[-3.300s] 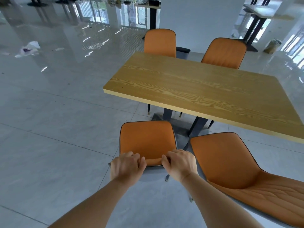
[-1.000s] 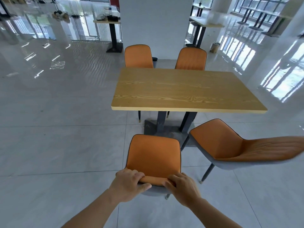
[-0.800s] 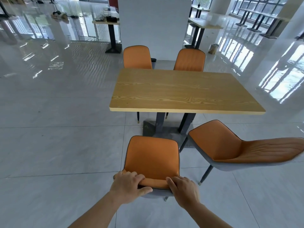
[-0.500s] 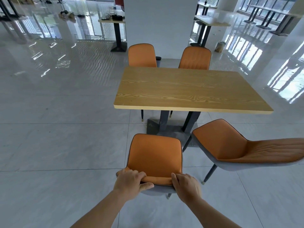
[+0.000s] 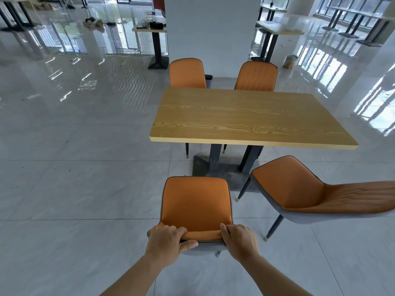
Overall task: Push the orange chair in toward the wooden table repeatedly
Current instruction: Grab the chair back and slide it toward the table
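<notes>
Head view: the left hand (image 5: 168,242) and right hand (image 5: 239,239) each hold a closed grip on the backrest top of the orange chair (image 5: 196,207). A level, even push suits, aimed straight at the wooden tabletop (image 5: 245,118), well apart ahead. The seat extends forward beyond the grip.

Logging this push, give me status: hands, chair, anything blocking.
Left hand and right hand gripping chair back. Chair clear of table, not tucked. Second chair close right; straight path open.
</notes>
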Demonstrator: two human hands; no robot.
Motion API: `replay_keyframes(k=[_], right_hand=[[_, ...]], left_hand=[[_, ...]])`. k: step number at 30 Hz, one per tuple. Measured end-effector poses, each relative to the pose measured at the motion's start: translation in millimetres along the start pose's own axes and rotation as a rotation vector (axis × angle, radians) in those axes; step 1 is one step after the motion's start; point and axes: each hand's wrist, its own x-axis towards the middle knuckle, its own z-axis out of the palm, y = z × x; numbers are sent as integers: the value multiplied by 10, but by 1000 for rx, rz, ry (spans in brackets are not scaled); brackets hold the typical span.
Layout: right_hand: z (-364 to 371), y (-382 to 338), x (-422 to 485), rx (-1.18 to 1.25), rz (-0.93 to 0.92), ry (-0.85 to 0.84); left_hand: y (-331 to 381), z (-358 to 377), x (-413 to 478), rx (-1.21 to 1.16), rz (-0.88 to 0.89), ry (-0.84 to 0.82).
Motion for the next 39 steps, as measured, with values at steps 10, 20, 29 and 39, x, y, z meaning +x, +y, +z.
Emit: replay_keyframes(k=[10, 20, 29, 39], right_hand=[[75, 21, 1, 1, 7, 12], [165, -116, 68, -17, 35, 35], [181, -157, 100, -10, 30, 16], [155, -135, 75, 14, 8, -8]], left_hand=[[-4, -20, -15, 25, -16, 14], [-163, -18, 31, 29, 10, 27], [-215, -24, 21, 23, 1, 44], [-202, -59, -1, 42, 15, 29]])
